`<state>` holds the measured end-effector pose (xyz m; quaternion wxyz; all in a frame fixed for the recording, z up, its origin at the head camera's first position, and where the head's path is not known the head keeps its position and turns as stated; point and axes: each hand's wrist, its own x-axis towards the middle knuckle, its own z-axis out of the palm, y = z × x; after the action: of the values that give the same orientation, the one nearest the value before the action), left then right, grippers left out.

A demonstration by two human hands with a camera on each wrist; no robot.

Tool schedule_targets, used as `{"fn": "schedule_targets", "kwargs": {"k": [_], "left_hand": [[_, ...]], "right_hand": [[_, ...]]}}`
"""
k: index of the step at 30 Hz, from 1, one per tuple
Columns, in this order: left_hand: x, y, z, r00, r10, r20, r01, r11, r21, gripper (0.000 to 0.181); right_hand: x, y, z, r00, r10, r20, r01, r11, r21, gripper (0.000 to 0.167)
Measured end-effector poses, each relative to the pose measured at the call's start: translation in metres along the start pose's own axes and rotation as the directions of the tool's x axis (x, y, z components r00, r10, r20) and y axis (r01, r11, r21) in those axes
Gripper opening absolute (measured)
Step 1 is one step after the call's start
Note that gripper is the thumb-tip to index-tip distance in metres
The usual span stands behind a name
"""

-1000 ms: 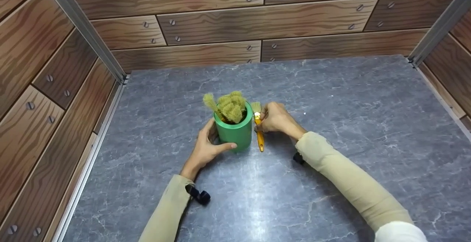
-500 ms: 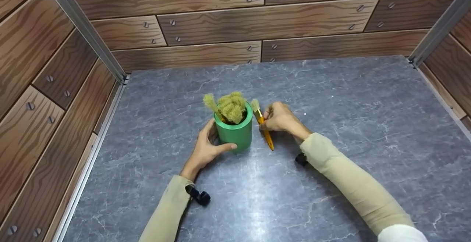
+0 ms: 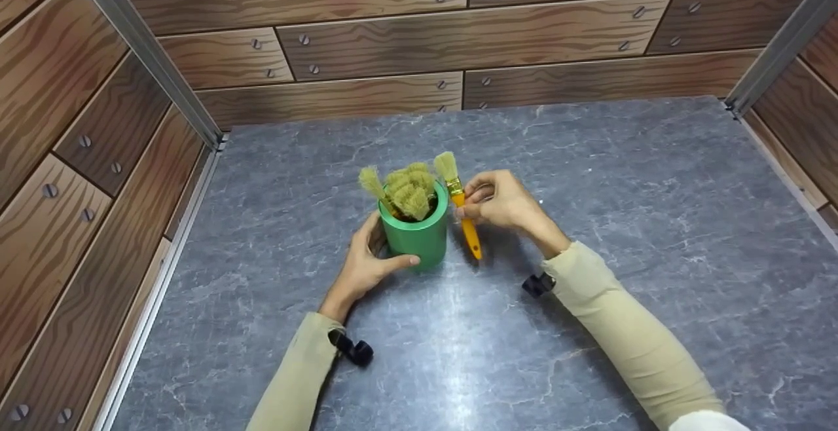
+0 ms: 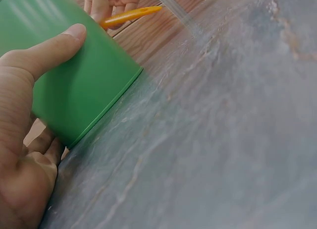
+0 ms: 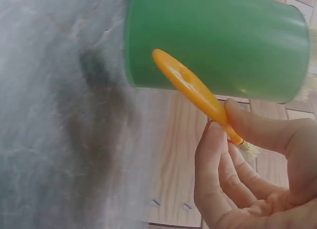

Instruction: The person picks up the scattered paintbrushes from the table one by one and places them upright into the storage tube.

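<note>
A green cylindrical holder [image 3: 418, 241] stands upright on the table with several bristle-up paintbrushes [image 3: 411, 192] in it; one of them leans out over the left rim. My left hand [image 3: 366, 262] grips the holder from its left side, and in the left wrist view the thumb lies across the green wall [image 4: 74, 95]. Just right of the holder, my right hand [image 3: 507, 202] pinches a paintbrush [image 3: 471, 234] by its orange handle between thumb and fingers. Its bristles point up and the handle's end hangs down, as the orange handle [image 5: 190, 87] in the right wrist view also shows.
The grey marbled table [image 3: 589, 156] spreads around the holder. Wood-patterned panels [image 3: 366, 44] close off the back and both sides, with metal posts [image 3: 154, 57] at the corners. Black wrist cameras [image 3: 351, 347] sit on both sleeves.
My right hand has lifted the paintbrush from low beside the holder, so its bristles now rise above the rim. The left hand and holder have stayed in place.
</note>
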<state>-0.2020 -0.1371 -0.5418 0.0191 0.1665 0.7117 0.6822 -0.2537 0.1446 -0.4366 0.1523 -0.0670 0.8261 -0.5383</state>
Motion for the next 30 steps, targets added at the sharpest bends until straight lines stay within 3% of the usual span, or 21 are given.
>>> {"fn": "schedule_targets", "kwargs": {"k": [18,30], "left_hand": [[-0.001,0.0,0.0,1.0,-0.019,-0.004,0.019,1.0,0.006,0.105],[0.0,-0.002,-0.001,1.0,0.006,0.019,-0.006,1.0,-0.016,0.104]], "right_hand": [[-0.037,-0.048,-0.014,0.976,-0.213,-0.051,0.218,0.964,0.15,0.025],[-0.05,-0.075,-0.012,0.898,-0.429,-0.1,0.44,0.888,0.135,0.025]]}}
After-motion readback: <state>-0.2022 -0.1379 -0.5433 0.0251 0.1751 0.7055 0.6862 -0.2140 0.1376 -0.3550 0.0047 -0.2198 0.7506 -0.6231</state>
